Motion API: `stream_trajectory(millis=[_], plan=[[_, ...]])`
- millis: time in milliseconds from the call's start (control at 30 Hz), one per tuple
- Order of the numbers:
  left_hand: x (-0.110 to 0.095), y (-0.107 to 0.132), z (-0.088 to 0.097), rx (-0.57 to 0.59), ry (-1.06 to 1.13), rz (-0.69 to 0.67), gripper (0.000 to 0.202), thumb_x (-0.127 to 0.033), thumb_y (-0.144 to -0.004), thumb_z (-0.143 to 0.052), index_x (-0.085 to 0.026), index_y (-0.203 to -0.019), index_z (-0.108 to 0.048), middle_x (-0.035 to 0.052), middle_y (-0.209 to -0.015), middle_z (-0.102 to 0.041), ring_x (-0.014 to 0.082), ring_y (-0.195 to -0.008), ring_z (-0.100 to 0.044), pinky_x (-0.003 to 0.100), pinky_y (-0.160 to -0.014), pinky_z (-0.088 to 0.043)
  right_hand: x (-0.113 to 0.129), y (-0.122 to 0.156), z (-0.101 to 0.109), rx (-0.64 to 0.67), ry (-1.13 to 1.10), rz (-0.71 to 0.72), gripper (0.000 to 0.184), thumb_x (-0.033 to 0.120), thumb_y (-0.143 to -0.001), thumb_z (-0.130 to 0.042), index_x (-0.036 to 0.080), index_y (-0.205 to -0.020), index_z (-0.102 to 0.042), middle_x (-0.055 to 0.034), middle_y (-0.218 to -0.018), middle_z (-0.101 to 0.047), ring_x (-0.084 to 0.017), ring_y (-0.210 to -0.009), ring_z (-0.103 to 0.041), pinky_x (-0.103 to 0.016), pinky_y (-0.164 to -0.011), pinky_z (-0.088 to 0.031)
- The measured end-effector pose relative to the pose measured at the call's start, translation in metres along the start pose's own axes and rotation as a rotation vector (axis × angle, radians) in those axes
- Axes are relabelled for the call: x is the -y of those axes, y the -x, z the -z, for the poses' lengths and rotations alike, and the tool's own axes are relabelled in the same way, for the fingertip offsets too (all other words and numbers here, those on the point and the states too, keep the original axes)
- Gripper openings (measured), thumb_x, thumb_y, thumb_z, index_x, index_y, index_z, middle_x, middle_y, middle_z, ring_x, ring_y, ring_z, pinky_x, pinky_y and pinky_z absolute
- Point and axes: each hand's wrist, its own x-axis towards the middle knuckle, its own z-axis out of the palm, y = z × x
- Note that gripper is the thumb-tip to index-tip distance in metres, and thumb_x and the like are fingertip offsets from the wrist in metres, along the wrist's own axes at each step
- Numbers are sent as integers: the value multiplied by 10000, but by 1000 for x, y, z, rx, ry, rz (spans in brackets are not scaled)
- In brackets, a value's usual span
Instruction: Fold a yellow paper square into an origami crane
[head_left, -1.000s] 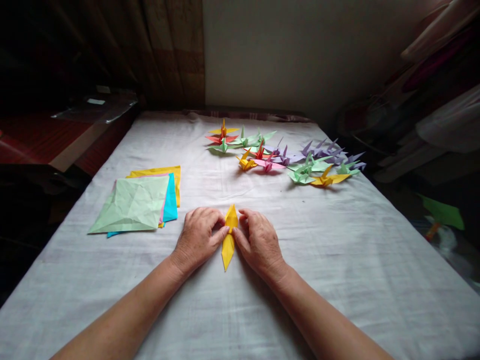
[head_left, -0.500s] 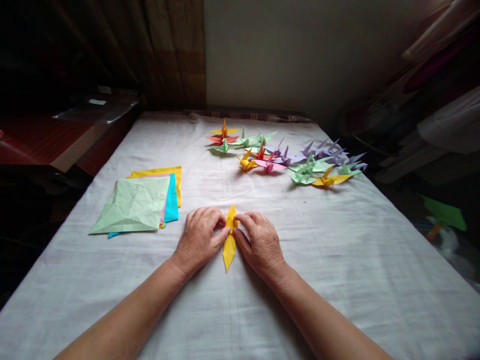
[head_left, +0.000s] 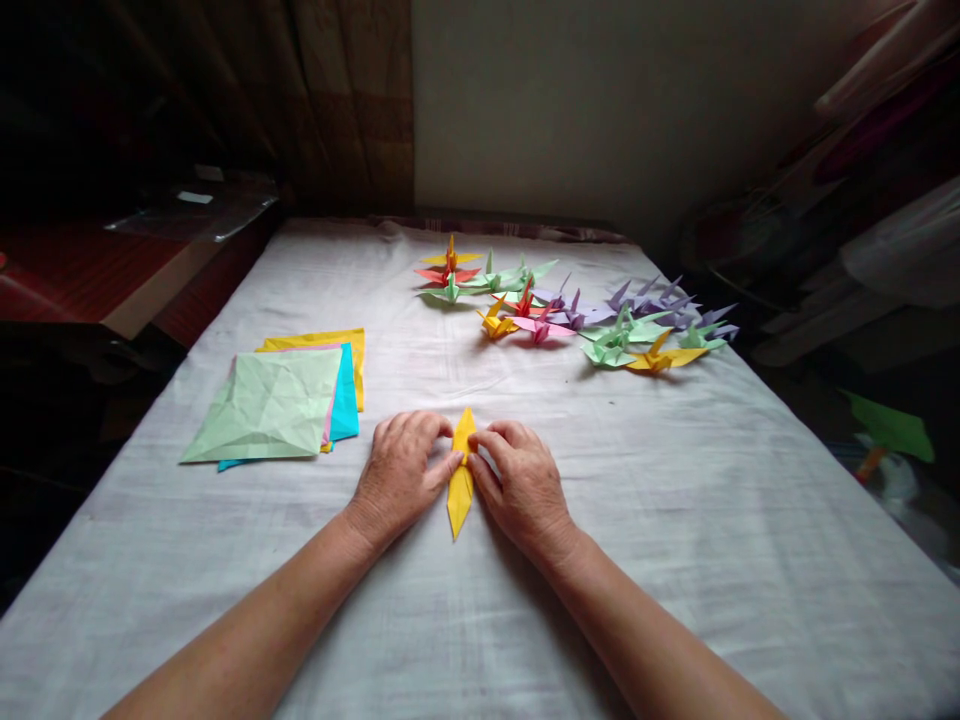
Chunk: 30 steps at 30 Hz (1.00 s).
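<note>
A narrow, pointed piece of folded yellow paper [head_left: 460, 488] lies flat on the white cloth [head_left: 675, 520] in front of me. My left hand [head_left: 397, 472] presses its left side, fingers curled and thumb on the fold. On the other side, my right hand [head_left: 517, 478] has its fingertips pinching the upper part of the paper. Both hands touch the paper near its middle and hide part of it.
A stack of creased square sheets [head_left: 277, 402], green on top with pink, blue and yellow below, lies to the left. Several finished paper cranes [head_left: 577, 315] in mixed colours are spread at the far right. A dark wooden table [head_left: 97, 270] stands left of the cloth.
My right fingers have slid left onto the upper part of the yellow paper, narrowing the visible tip. The left hand has barely moved.
</note>
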Motion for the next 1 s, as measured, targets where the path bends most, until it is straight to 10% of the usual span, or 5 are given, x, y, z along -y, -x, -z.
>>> stream_trajectory(millis=[1000], plan=[[-3, -2, 2, 51, 24, 33, 58, -268, -833, -691, -250, -883, -670, -4, -1033, -665, 210, -1022, -578, 380, -921, -376, 0, 0, -2, 1, -100, -70, 188, 214, -858, -568, 192, -1040, -607, -74, -1012, -659, -235, -957, -586, -369, -860, -446]])
